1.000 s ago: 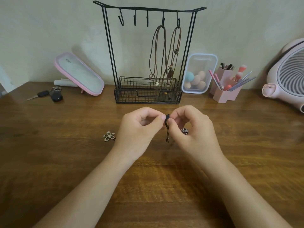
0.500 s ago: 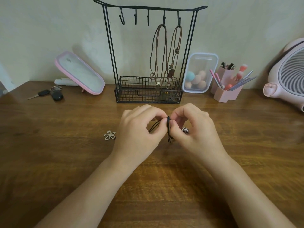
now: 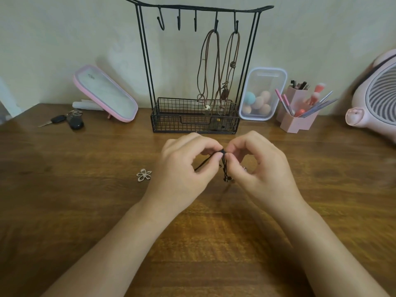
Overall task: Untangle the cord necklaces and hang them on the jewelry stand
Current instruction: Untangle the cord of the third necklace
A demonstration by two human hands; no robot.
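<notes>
A black cord necklace (image 3: 224, 166) hangs between my hands just above the wooden table. My left hand (image 3: 186, 168) and my right hand (image 3: 257, 166) both pinch its bunched top with thumb and fingertips, close together. A strand trails left under my left hand; short ends dangle below. A small bead (image 3: 244, 168) shows under my right fingers. The black wire jewelry stand (image 3: 147, 61) stands behind, against the wall. Two brown cord necklaces (image 3: 214, 67) hang from its two right hooks; the three left hooks are bare. A flower pendant (image 3: 144, 174) lies left of my left hand.
Car keys (image 3: 68, 121) and a pink-framed mirror (image 3: 105, 93) sit at the back left. A clear box of sponges (image 3: 262, 93) and a pink brush holder (image 3: 297, 112) stand right of the stand. A pink fan (image 3: 377, 99) fills the far right.
My hands have stayed in place, fingers working the black cord. A strand has been drawn out to the left under my left hand.
</notes>
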